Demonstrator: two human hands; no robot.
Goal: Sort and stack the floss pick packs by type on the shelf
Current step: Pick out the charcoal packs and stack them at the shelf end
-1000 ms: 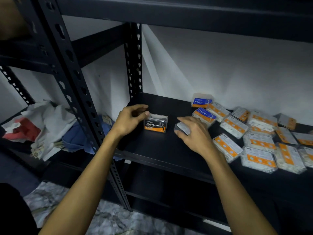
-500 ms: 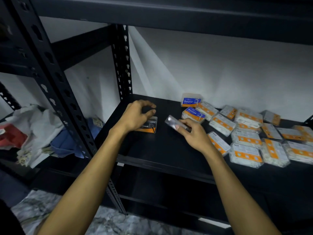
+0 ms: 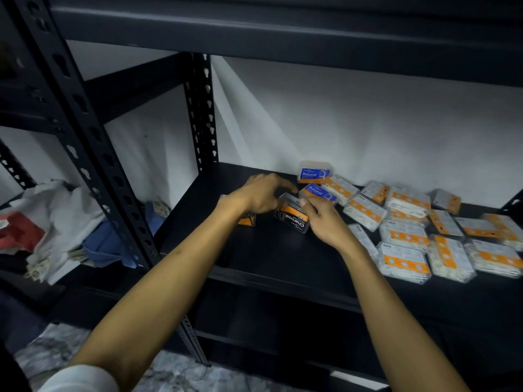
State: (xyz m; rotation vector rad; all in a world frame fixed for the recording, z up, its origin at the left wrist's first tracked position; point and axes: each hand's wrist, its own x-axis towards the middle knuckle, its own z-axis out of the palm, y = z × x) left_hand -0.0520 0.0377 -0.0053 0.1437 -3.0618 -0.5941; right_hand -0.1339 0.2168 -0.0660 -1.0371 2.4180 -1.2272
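Note:
On the black shelf, my right hand pinches a clear Charcoal floss pick pack with an orange and black label, tilted with its print upside down. My left hand reaches over it with relaxed fingers at the pack's far edge. A second Charcoal pack stands on the shelf, mostly hidden behind my left wrist. Two blue Round packs sit just behind my hands. Several orange-label packs lie scattered to the right.
A black upright post rises at the shelf's back left corner and a front post stands to the left. Crumpled white, red and blue bags lie on the neighbouring shelf. Another shelf board runs overhead.
My right hand brought its pack leftwards and turned the label up, next to the standing Charcoal pack. My left hand lifted off the standing pack and moved right over the held one.

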